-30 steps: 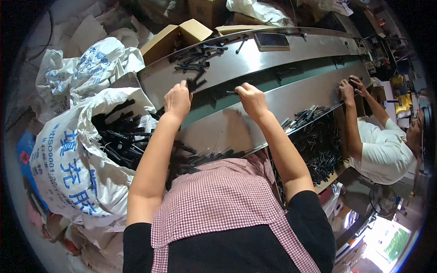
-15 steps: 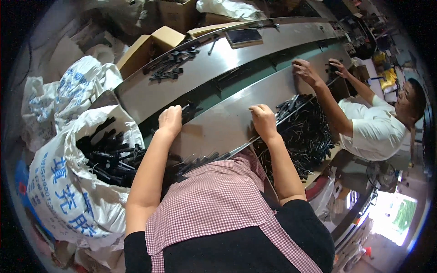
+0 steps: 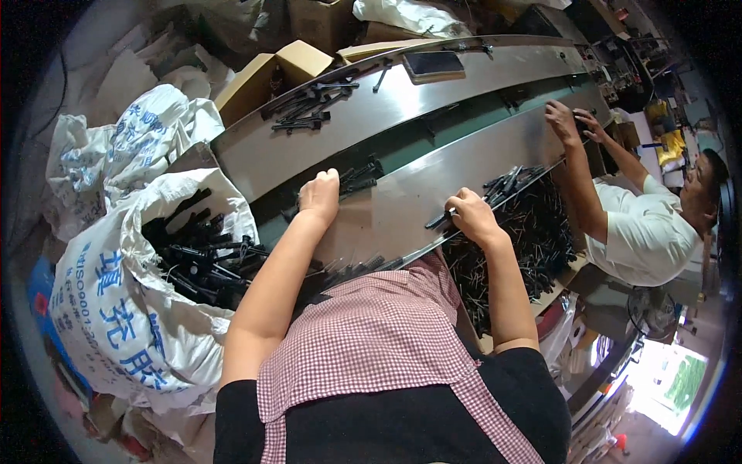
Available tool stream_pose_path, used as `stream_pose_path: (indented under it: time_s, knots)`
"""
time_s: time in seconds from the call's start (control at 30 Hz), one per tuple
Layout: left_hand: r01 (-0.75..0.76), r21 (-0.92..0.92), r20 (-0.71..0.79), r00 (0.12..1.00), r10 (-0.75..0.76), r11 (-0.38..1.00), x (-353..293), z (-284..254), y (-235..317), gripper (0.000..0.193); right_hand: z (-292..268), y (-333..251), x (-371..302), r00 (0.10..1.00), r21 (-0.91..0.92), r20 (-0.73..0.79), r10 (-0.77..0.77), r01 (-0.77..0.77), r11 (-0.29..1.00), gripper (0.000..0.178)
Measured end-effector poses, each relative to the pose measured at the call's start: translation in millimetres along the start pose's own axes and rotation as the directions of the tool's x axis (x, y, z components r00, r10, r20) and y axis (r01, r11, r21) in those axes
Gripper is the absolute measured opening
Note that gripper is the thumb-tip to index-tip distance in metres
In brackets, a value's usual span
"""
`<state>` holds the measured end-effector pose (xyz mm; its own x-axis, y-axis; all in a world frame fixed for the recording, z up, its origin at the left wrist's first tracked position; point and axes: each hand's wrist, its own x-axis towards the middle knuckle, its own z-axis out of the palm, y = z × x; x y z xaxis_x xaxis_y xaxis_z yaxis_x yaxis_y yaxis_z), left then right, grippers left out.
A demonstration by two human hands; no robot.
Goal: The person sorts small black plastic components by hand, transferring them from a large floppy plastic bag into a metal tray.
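My left hand point(image 3: 319, 195) is closed in a fist over the green belt's near edge. Whatever its fingers hold is hidden. Just beyond it, several black stick-shaped parts point(image 3: 359, 178) lie on the dark green belt point(image 3: 398, 162). My right hand point(image 3: 473, 216) is pinched over the near metal ledge, its fingertips at a short black stick-shaped part point(image 3: 439, 220). Right of that hand, a small heap of similar black parts point(image 3: 512, 182) rests by the ledge's edge. More small dark parts point(image 3: 355, 269) lie along the ledge edge against my checked apron point(image 3: 363, 332).
A white woven sack point(image 3: 100, 309) full of black parts stands at left. A box of thin dark pieces point(image 3: 510, 263) sits beside my right arm. Across the belt, black parts point(image 3: 309, 104) and a dark flat tablet-like object point(image 3: 434, 66) lie on the far ledge. A co-worker point(image 3: 641, 224) reaches in from the right.
Both my hands have shifted right. Black parts now show beyond my left fist and at my right fingertips. The co-worker's hands have moved slightly, and the whole view has shifted a little.
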<state>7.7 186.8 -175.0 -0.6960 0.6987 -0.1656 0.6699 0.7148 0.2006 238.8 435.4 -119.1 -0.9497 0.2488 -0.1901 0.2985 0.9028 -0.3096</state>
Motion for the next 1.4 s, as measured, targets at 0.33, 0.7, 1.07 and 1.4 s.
stream_pose_path:
  time_s: [0.33, 0.7, 1.07, 1.4]
  knots:
    - [0.087, -0.063, -0.149, 0.984, -0.096, 0.994, 20, -1, -26, 0.011, 29, -35, 22, 0.979, 0.107, 0.089, -0.185, 0.175, 0.979, 0.019]
    - [0.14, -0.029, -0.065, 0.988, -0.141, 0.99, 4, -21, -29, 0.03, 45, -68, 150, 0.882, 0.934, 0.353, 0.312, -0.31, -0.18, 0.014]
    - [-0.026, -0.218, 0.041, 0.999, 0.036, 0.976, -11, -22, -39, 0.022, 41, -19, 68, 0.961, 0.841, -0.111, 0.252, -0.044, 0.539, 0.013]
    - [0.11, 0.029, 0.004, 0.994, -0.111, 0.993, 0, -14, -27, 0.015, 24, -7, -26, 0.997, 0.101, -0.043, 0.057, -0.052, 0.994, 0.011]
